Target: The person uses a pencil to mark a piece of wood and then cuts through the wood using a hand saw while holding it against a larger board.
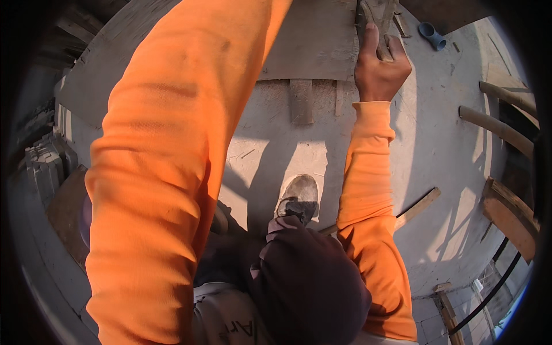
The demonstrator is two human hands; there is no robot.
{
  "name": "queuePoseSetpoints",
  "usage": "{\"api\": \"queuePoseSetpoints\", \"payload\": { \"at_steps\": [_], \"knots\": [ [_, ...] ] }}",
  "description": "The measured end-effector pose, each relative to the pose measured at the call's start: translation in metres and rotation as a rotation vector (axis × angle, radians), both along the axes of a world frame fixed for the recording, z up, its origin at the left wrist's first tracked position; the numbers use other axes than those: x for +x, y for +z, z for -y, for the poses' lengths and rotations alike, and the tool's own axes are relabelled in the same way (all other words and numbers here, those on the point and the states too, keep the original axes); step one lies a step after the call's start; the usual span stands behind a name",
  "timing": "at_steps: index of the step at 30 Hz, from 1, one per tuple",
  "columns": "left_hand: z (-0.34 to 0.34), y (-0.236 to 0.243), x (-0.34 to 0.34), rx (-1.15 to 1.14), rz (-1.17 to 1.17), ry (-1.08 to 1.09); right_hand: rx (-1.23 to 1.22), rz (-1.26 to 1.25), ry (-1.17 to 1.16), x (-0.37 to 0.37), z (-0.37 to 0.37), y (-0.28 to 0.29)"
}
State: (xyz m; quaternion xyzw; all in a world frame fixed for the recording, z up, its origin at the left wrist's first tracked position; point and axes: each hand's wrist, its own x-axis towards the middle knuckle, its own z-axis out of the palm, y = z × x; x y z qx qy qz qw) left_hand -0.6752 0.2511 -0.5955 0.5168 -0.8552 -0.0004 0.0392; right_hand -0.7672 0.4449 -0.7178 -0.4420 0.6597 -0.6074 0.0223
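My right hand (pixel 382 73) is closed round a rough, narrow piece of wood (pixel 376 12) near the top edge. Its thumb lies along the wood, and the wood's far end runs out of the picture. Beside this hand, a large plywood sheet (pixel 307 46) spreads across the upper middle. A short wooden block (pixel 301 102) sticks out from under the sheet's near edge. My left arm, in an orange sleeve (pixel 172 144), reaches up across the left side past the top edge. The left hand is out of sight.
A grey-blue pipe fitting (pixel 432 36) lies on the concrete floor (pixel 443 144) right of my hand. Round poles (pixel 495 125) and a board (pixel 509 215) stand at the right. A wooden strip (pixel 418 208) lies beside my right arm. A black cable (pixel 489 294) curves lower right.
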Motion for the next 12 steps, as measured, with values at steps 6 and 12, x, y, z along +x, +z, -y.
{"api": "queuePoseSetpoints", "payload": {
  "at_steps": [6, 12],
  "knots": [
    [0.010, -0.005, 0.013, 0.074, -0.012, -0.004, 0.327, 0.118, -0.113, 0.031, -0.181, -0.045],
    [0.009, 0.023, 0.007, -0.007, 0.019, 0.016, 0.276, 0.019, -0.066, 0.047, -0.172, -0.035]
  ]
}}
